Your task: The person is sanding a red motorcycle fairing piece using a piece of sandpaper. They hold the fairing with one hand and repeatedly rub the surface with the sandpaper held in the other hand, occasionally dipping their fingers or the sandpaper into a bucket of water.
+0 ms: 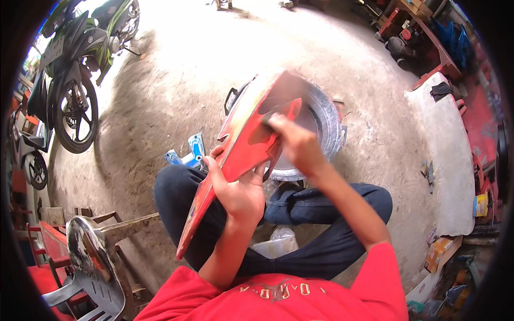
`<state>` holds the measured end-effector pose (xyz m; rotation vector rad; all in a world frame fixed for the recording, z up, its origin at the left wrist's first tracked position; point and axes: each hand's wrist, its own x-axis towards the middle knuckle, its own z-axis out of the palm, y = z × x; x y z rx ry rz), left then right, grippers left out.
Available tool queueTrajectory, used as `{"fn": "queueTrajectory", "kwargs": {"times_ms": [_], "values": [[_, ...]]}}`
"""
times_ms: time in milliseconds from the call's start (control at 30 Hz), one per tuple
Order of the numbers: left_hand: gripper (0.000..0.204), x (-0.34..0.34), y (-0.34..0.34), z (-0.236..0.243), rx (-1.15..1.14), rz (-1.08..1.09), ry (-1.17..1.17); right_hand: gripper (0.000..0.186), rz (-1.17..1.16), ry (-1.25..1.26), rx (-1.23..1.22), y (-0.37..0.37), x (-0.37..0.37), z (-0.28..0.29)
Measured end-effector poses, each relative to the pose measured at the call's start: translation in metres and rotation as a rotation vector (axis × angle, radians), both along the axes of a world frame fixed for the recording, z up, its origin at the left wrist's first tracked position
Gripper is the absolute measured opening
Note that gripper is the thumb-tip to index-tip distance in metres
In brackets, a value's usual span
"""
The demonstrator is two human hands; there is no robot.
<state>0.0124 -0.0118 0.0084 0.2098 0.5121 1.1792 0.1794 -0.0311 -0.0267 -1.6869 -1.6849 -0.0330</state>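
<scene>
A long red motorcycle body panel (243, 152) lies tilted across my lap, its far end over a round grey basin (331, 120). My left hand (238, 192) grips the panel from beneath, with the thumb and fingers around its left edge. Closed over a small dark piece (266, 119), my right hand (300, 144) presses on the panel's upper right face. Motion blurs this hand, and the kind of piece cannot be made out. Dull, darker patches show in the panel's red surface near it. On the floor left of the basin rests a blue-and-white plastic part (190, 154).
Motorcycles (77, 101) stand at the far left. A worn grey plastic chair (99, 267) is at the near left. To the right runs a pale slab (441, 155) with a dark cloth (441, 91) on it. A whitish container (277, 246) sits between my legs.
</scene>
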Motion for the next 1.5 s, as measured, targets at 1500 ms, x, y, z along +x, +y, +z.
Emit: {"fn": "queueTrajectory", "kwargs": {"times_ms": [1500], "values": [[0.042,0.004,-0.002,0.003,-0.045,0.016,-0.023,0.036,-0.101,0.050,-0.033,-0.007,0.014,-0.013]]}}
